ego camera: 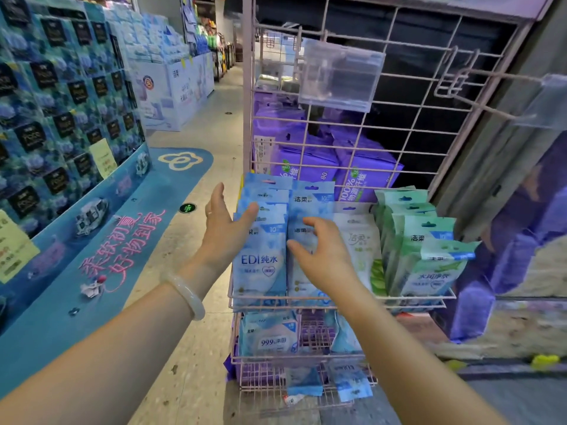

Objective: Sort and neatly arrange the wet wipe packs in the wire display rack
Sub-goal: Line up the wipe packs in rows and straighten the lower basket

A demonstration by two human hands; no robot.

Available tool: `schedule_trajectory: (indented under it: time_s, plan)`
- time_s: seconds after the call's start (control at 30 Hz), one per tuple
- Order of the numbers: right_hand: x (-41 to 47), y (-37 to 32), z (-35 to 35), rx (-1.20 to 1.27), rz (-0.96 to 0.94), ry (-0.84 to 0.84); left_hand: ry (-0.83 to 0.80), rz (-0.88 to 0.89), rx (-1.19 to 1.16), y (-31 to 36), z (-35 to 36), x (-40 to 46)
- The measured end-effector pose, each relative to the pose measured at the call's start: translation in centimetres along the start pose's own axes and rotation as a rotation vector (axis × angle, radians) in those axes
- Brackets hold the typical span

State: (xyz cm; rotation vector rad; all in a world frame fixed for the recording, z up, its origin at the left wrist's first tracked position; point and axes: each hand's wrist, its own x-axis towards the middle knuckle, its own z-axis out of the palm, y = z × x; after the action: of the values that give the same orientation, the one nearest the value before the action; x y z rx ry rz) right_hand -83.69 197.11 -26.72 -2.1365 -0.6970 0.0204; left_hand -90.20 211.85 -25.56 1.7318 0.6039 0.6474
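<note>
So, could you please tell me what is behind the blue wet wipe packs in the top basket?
Behind the blue packs, through the wire rack, large purple packs stand stacked. Their lower parts are hidden by the blue packs, so what they rest on cannot be seen.

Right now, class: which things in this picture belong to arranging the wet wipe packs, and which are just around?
Job:
wire display rack
blue wipe packs
green wipe packs
white wipe pack
left hand
right hand

Around:
purple packs behind grid
clear tag holder
blue floor mat
</note>
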Motion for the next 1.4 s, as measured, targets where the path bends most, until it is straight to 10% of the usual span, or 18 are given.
schedule_trajectory:
  time_s: [0.1, 0.3, 0.73, 1.4]
  plan:
    - [-0.2, 1.7, -1.6, -0.205, 0.038, 0.088, -0.002, 0.174, 0.281, -0.2, -0.4, -2.3]
    - [0.4, 2.5, -3.0, -0.593, 0.134, -0.248, -0.011, 0.226, 0.424, -1.1, 0.4, -3.6]
    - [-2.7, 1.3, -4.5, -0.141, -0.211, -0.208, -0.162, 0.516, 0.45, 1.0, 3.7, -8.9]
    - [-17.4, 21.6, -5.0, -0.286, 0.116, -0.634, -0.473, -0.163, 0.606, -13.9, 15.3, -24.1]
